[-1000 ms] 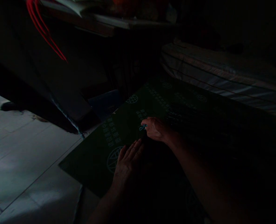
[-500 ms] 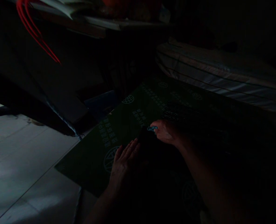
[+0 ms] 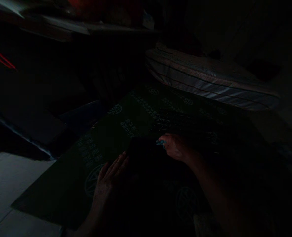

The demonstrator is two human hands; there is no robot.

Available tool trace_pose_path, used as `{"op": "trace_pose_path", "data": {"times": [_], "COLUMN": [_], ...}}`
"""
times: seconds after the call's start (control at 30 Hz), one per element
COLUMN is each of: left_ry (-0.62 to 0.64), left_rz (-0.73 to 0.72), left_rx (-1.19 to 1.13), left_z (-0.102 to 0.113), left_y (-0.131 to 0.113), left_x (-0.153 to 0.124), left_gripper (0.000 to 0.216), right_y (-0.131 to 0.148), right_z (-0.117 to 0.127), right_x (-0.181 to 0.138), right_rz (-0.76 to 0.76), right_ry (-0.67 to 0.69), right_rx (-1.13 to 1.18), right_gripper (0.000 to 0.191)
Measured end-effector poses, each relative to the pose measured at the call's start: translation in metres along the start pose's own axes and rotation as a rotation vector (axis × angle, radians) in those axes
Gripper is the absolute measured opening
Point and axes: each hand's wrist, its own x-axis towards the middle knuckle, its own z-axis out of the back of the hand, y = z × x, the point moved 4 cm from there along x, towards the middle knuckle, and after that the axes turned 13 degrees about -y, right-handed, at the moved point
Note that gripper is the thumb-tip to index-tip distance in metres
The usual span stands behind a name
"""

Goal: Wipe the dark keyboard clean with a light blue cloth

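The scene is very dark. Across the middle of the frame spreads a flat dark-green board (image 3: pixel 49 194) printed with pale globes and rows of characters. On it, at the centre, lies a flat black piece (image 3: pixel 143 154), its material and far edges lost in shadow. Left of centre, the left hand (image 3: pixel 108 174) lies flat, fingers extended and gripping nothing, the fingertips at the black piece's left edge. Just right of centre, the right hand (image 3: pixel 173 146) is curled around a small bright-blue looped item (image 3: pixel 160 142), too dim to identify, whose loops show at the fingertips. A pale striped fabric pad (image 3: pixel 197 79) sits upper right; thin red cords (image 3: pixel 2 59) hang at the left edge; pale floor tiles (image 3: pixel 2 181) show lower left.
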Motion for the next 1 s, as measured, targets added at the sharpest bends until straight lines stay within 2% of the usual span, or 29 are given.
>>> {"op": "trace_pose_path", "data": {"times": [0.1, 0.23, 0.4, 0.67, 0.87, 1.0], "left_ry": [-0.002, -0.076, -0.029, -0.093, 0.083, 0.151], "left_rz": [-0.003, 0.05, 0.04, 0.068, 0.166, 0.199], "left_rx": [0.0, 0.017, 0.023, -0.006, 0.016, 0.031], "left_z": [-0.003, -0.002, -0.002, -0.002, -0.009, -0.007], "left_y": [0.0, -0.003, -0.006, -0.004, 0.001, -0.003], "left_x": [-0.001, 0.001, 0.003, 0.003, 0.004, 0.01], "left_gripper": [0.062, 0.06, 0.06, 0.056, 0.058, 0.056], "right_y": [-0.01, -0.028, -0.06, -0.106, -0.14, -0.16], "right_z": [0.005, 0.012, 0.017, 0.028, 0.037, 0.044], "right_x": [-0.01, -0.022, -0.038, -0.066, -0.091, -0.107], "right_rz": [-0.022, -0.058, -0.114, -0.191, -0.265, -0.298], "right_ry": [-0.013, -0.025, -0.028, -0.021, -0.01, 0.015], "right_rx": [-0.041, -0.025, -0.001, -0.068, -0.122, -0.179], "right_gripper": [0.03, 0.029, 0.029, 0.031, 0.033, 0.035]}}
